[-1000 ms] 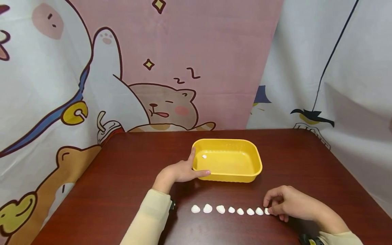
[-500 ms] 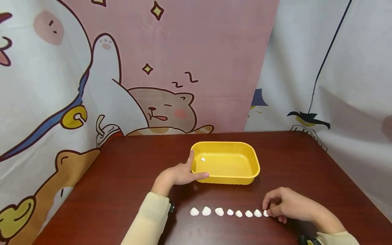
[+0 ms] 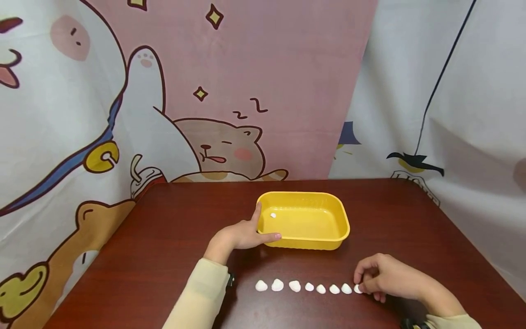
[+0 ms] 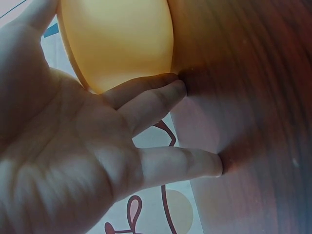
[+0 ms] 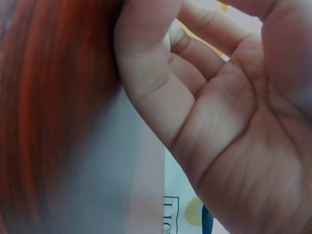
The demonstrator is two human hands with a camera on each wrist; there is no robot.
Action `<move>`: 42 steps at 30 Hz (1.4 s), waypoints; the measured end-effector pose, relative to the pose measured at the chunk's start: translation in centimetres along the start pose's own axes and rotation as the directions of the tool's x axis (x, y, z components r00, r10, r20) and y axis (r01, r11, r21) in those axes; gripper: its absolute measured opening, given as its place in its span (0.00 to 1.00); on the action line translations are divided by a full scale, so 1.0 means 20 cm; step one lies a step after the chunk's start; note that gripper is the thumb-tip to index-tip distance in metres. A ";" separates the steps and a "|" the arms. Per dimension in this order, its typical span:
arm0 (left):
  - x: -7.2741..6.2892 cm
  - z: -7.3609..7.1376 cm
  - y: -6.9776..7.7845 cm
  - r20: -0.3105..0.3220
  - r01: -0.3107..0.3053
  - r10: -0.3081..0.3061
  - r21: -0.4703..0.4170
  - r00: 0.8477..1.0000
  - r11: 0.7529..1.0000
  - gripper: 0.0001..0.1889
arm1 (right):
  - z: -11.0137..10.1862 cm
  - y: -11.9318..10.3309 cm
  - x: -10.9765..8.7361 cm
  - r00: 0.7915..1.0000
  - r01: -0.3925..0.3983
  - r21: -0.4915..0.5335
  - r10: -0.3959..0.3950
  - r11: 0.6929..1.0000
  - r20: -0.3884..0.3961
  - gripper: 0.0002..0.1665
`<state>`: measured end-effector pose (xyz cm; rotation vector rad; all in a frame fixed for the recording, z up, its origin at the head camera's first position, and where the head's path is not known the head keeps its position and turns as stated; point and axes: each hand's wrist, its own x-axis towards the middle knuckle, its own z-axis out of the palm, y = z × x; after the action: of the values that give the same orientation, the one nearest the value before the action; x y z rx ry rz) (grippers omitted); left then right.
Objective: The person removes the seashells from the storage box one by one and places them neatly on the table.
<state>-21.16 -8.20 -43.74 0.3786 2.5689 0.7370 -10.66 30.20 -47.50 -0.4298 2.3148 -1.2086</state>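
Note:
A yellow plastic basin (image 3: 304, 242) stands in the middle of the table in the head view. At its left end rests my left hand (image 3: 240, 234), thumb along the front rim and index finger up the side. The left wrist view shows that hand's other fingers (image 4: 183, 163) straight, tips down at the tabletop. A small white piece (image 3: 273, 215) lies inside the basin. In front runs a row of several white seashells (image 3: 294, 286). At the row's right end my right hand (image 3: 388, 276) pinches a small seashell (image 3: 357, 289) against the table, partly hidden by the fingertips.
The dark reddish-brown table (image 3: 185, 205) reaches back to a cartoon-printed cloth (image 3: 287, 91) behind it. More printed cloth hangs at both sides. The shell row lies between the basin and the table's near side.
Both hands stay where they were, left at the basin and right on the end seashell. The head view has shifted slightly, so everything sits a little lower.

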 end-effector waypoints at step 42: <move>-0.01 0.02 0.00 -0.017 -0.010 0.010 -0.018 1.000 1.000 0.68 | 0.00 0.01 0.01 0.999 0.040 0.064 -0.042 0.997 0.031 0.05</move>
<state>-20.77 -8.12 -43.95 0.3819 2.5759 0.7695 -10.74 30.18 -47.73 -0.4729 2.2441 -1.2811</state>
